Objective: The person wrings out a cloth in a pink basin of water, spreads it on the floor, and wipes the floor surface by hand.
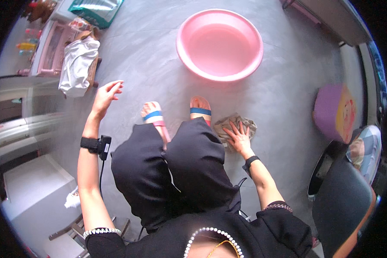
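Note:
My right hand (239,137) lies spread, palm down, on a crumpled grey-brown cloth (252,126) on the grey floor, to the right of my sandalled feet. My left hand (108,95) is raised at the left with its fingers loosely bent and nothing in it. Beyond my feet stands a large round pink plastic basin (220,76) with what looks like water in it. Both of my wrists or forearms wear black straps; the left one carries a small black device (105,147) with a cable.
A white cloth (78,66) hangs over a brown item at the upper left, near a green and white package (96,11). At the right are a purple and yellow container (333,113) and a dark chair (342,200). A white cabinet (37,180) stands at the left.

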Tool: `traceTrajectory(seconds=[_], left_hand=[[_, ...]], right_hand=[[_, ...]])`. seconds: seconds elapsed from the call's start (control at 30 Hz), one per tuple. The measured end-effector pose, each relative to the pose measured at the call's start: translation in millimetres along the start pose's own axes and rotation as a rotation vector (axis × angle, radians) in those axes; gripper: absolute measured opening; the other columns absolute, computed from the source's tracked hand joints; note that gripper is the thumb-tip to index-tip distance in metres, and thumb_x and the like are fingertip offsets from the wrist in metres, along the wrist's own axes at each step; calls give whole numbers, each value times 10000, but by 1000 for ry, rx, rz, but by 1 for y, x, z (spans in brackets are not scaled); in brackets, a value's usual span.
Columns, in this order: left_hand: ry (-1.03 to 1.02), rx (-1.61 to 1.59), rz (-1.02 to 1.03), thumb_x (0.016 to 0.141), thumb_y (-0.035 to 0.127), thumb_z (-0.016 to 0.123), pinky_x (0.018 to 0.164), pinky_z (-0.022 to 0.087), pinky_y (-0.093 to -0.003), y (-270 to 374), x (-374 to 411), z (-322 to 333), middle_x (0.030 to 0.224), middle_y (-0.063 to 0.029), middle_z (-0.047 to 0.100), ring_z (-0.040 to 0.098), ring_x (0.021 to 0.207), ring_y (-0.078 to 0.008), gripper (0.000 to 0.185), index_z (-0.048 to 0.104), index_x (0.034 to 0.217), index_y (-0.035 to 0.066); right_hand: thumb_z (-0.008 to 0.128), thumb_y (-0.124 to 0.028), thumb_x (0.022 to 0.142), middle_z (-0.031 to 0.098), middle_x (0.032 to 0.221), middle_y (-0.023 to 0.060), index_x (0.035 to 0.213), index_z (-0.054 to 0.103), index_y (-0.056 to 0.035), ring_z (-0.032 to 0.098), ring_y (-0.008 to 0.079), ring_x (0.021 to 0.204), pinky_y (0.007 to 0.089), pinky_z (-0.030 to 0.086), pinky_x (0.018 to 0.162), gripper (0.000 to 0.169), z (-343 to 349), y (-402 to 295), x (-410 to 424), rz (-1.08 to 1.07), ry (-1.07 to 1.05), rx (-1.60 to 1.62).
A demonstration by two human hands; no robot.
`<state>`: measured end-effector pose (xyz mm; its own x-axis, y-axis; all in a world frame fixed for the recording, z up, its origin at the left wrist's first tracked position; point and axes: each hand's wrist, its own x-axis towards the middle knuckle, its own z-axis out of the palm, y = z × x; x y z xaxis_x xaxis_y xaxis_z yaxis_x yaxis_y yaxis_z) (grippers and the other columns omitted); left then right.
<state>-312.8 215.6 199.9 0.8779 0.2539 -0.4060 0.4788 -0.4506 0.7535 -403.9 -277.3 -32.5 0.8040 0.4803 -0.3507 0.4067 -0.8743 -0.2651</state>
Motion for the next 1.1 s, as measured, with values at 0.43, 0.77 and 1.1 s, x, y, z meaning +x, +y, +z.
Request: traceTrajectory(seconds=[0.43,0.77,1.1], left_hand=[[-376,-517,-250,857,404,579,849,471,-367,-38,179,180,1104,-147,567,551,1019,-233,543,475,1200,-4],[-525,-972,-310,808,129,575,827,492,-405,-54,216,232,1035,-141,569,576,938,-254,363,482,1096,-73],[-284,-953,-308,763,49,542,733,516,-371,-89,222,205,890,-82,576,579,819,-187,176,559,914,-43]], right_hand=[[650,-338,746,200,1463,-55,1313,364,-428,125,336,1354,652,155,1020,642,-5,19,52,63,-118,35],[640,-364,747,218,1459,-45,1310,370,-427,179,385,1328,673,163,999,628,-8,16,71,73,-110,38],[640,-321,765,208,1463,-8,1322,375,-387,131,410,1333,708,159,969,620,-8,36,104,89,-43,82]])
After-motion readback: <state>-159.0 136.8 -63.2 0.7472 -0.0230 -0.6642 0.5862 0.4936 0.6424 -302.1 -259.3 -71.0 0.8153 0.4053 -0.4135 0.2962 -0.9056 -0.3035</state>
